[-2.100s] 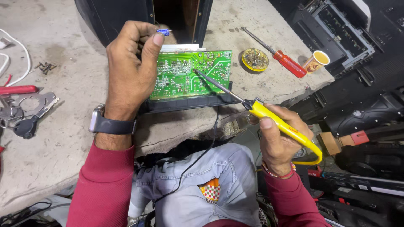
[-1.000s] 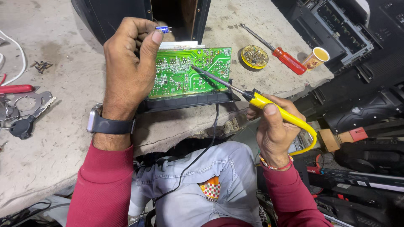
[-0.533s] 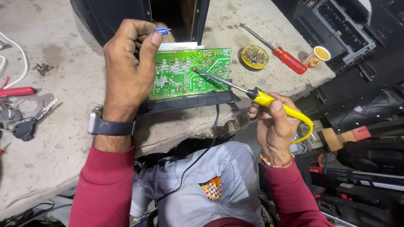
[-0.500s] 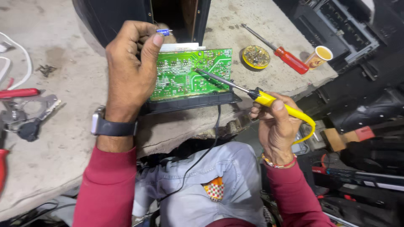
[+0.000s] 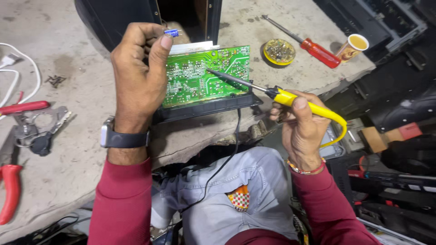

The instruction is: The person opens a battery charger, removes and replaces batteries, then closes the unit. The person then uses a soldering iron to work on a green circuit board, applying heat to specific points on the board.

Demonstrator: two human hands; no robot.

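Head view: right hand (image 5: 302,131) fingers wrapped around yellow soldering iron (image 5: 290,100), tip up-left on green circuit board (image 5: 206,77); left hand (image 5: 136,77) fingers pinching small blue capacitor (image 5: 171,32).

I see an electronics repair workshop, worn concrete bench (image 5: 68,149), green circuit board (image 5: 204,77), soldering iron (image 5: 290,100), red screwdriver (image 5: 318,51), pliers (image 5: 11,190), dismantled black casings (image 5: 386,27).

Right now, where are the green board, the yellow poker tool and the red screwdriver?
green circuit board (image 5: 200,79), head view, middle of its solder side.
yellow soldering iron (image 5: 313,109), head view, on its yellow handle.
red screwdriver (image 5: 320,52), head view, on its red handle.
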